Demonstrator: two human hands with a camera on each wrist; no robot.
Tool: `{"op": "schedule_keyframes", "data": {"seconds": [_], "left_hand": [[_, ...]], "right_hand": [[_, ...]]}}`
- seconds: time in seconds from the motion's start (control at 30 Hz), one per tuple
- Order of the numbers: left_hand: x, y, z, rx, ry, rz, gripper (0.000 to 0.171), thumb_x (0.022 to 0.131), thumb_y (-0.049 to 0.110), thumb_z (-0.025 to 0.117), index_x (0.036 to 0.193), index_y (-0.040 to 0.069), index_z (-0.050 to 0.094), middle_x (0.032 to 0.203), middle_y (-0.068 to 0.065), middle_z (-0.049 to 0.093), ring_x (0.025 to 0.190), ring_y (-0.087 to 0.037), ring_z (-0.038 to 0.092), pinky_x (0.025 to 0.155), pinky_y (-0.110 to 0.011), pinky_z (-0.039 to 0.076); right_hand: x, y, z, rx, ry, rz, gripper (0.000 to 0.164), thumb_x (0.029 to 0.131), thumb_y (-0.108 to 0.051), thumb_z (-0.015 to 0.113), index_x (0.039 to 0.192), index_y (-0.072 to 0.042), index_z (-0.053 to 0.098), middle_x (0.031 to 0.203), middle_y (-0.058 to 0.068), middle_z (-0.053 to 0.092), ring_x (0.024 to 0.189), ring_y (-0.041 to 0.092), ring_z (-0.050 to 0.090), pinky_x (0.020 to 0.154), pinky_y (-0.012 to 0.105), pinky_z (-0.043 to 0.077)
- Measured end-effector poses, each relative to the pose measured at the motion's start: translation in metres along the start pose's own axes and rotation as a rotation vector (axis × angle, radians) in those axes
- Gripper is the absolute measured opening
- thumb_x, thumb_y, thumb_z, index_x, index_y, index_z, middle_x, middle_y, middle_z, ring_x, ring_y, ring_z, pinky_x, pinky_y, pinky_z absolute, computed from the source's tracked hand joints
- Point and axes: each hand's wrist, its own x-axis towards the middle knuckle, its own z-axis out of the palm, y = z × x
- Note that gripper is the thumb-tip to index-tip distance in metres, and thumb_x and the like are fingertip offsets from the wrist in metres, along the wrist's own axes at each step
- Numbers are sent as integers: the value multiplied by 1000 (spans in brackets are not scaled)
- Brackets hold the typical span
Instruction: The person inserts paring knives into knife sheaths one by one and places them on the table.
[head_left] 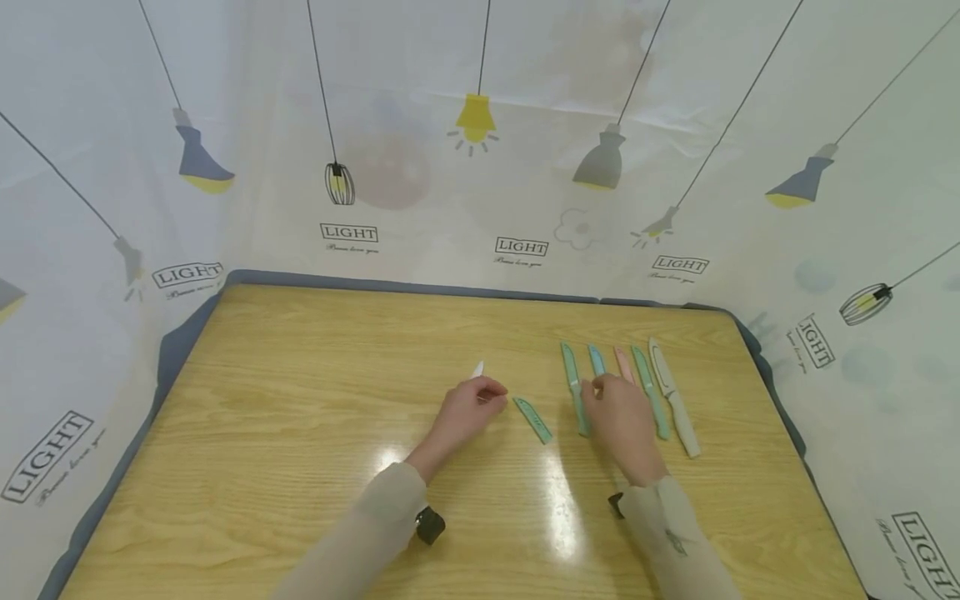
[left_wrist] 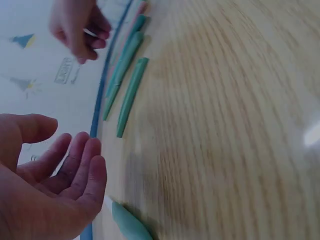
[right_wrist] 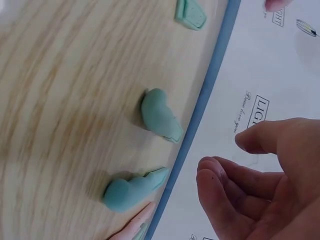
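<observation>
My left hand [head_left: 468,408] hovers above a knife, loosely curled and holding nothing. Only that knife's white blade tip [head_left: 477,369] shows in the head view; its green handle [left_wrist: 129,222] appears in the left wrist view. Between my hands lies a loose green blade sheath [head_left: 533,420]. My right hand [head_left: 622,421] hangs over a row of knives, thumb and fingers apart with nothing between them. The row holds a green knife [head_left: 570,367], a blue one [head_left: 596,358], a pink one [head_left: 623,363], another green one [head_left: 651,392] and a beige one [head_left: 675,400].
A wooden table [head_left: 300,400] with a dark blue edge [head_left: 420,287] carries everything. Behind it hangs a pale sheet [head_left: 420,100] printed with lamps. Both wrists bear small black devices, the left one [head_left: 430,526] below the sleeve cuff.
</observation>
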Motion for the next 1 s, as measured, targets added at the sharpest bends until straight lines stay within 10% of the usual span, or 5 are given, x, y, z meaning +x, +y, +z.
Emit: {"op": "schedule_keyframes", "data": {"seconds": [0.4,0.63,1.0], "left_hand": [[18,16,33,548,-126,-6,33,95,40,55,97,7,62,83,-1,58,68,-14,52,55,-26,47],[24,15,45,638,-105,-41,48,90,59,53,75,14,59,70,0,56,58,-14,50,48,-27,45],[30,26,57,769,-84,-80,44,80,55,68,69,14,57,83,-3,57,81,-22,57,60,-32,52]], "right_hand": [[-13,7,-9,45,35,7,39,96,-31,53,96,3,73,84,12,72,68,23,66,63,41,57],[-12,10,-8,26,15,13,40,96,-30,52,95,4,73,68,9,68,42,12,45,43,28,45],[-16,8,-5,41,1,9,41,97,-31,51,95,4,73,82,14,72,50,13,57,51,34,56]]}}
